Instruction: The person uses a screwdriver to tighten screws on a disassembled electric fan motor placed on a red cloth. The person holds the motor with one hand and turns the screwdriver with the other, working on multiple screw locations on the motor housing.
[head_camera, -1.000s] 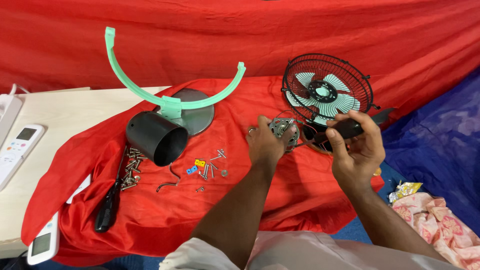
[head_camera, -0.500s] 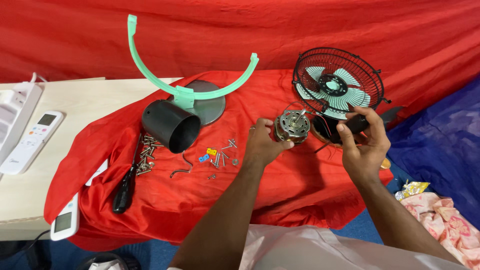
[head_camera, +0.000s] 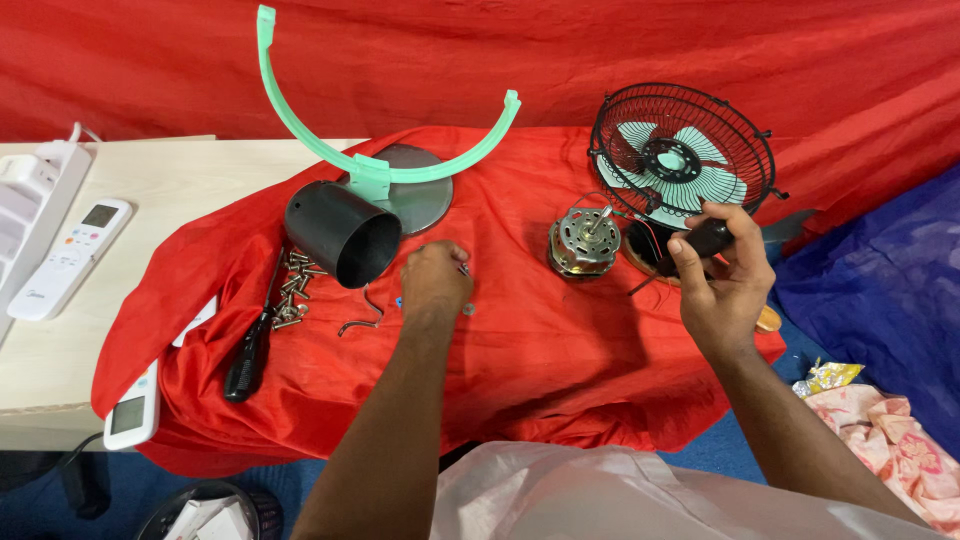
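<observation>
Your left hand (head_camera: 435, 280) rests knuckles-up on the red cloth (head_camera: 520, 340) that covers the counter (head_camera: 170, 190), fingers curled down over a scatter of small screws and coloured bits; a screw tip shows at its right edge, but you cannot tell from this angle whether the fingers are pinching one or only touching them. Your right hand (head_camera: 725, 275) is closed around a short black cylindrical part (head_camera: 700, 240), held just in front of the round black wire fan guard with pale green blades (head_camera: 682, 160), which stands upright at the back of the cloth. Thin red and black wires run from the part in your right hand toward the small silver metal fan motor (head_camera: 582, 240), which sits on the cloth between your two hands, its shaft pointing up, apart from both.

To the left of your left hand lie a bent wire hook (head_camera: 362, 315), a black open-ended cylindrical housing (head_camera: 345, 233) on its side, a heap of silver screws (head_camera: 295, 290) and a black-handled screwdriver (head_camera: 252, 350). Behind the housing stands a pale green curved plastic bracket (head_camera: 375, 165) on a round grey base (head_camera: 420, 200). On the bare counter at far left lies a white remote control (head_camera: 70, 258).
</observation>
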